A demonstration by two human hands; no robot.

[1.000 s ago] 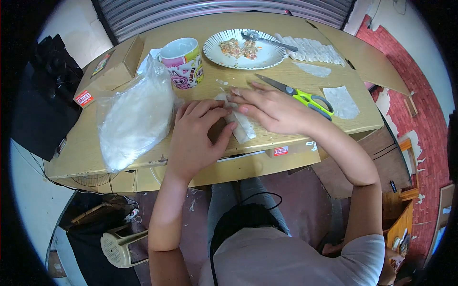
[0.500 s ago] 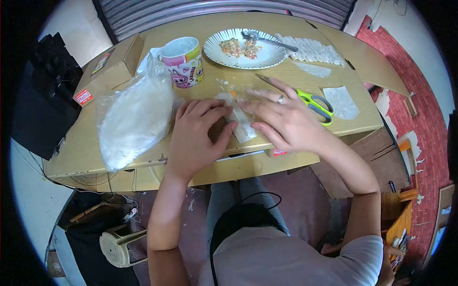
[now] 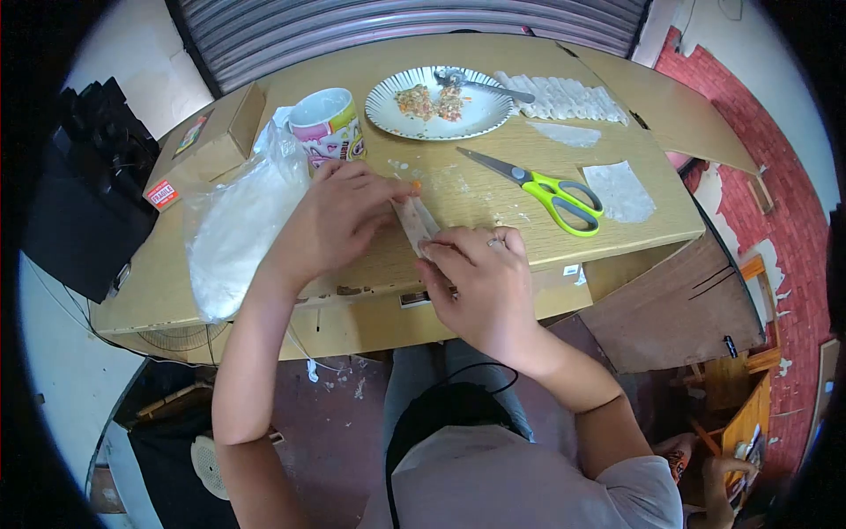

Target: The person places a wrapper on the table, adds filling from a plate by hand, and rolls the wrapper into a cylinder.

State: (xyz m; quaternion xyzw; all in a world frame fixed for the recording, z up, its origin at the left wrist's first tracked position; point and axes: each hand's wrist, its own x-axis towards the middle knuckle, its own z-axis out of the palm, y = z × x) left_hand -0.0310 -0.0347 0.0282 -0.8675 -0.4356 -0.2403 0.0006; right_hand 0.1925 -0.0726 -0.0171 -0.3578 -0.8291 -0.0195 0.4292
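Note:
A pale, narrow spring roll (image 3: 411, 224) in a thin wrapper lies between my hands near the table's front edge. At its far end, my left hand (image 3: 339, 212) has bent fingers on the wrapper. My right hand (image 3: 485, 278), with a ring on one finger, pinches the near end between thumb and fingers. An orange bit of filling (image 3: 416, 185) shows by my left fingertips. Beyond them, a white plate (image 3: 388, 123) carries two small heaps of chopped filling (image 3: 432, 103) and a spoon (image 3: 493, 86). Rolled pieces (image 3: 577, 99) lie in a row beside the plate.
Green-handled scissors (image 3: 551, 192) lie open to the right, near loose wrapper sheets (image 3: 619, 191). On the left stand a plastic bag of white contents (image 3: 233, 234), a printed mug (image 3: 326, 123) and a cardboard box (image 3: 211, 141). Another person's hand (image 3: 730, 467) shows at lower right.
My right hand has moved left and down from beside the scissors to the roll's near end. My left hand has shifted to its far end. The wrapper looks more tightly rolled.

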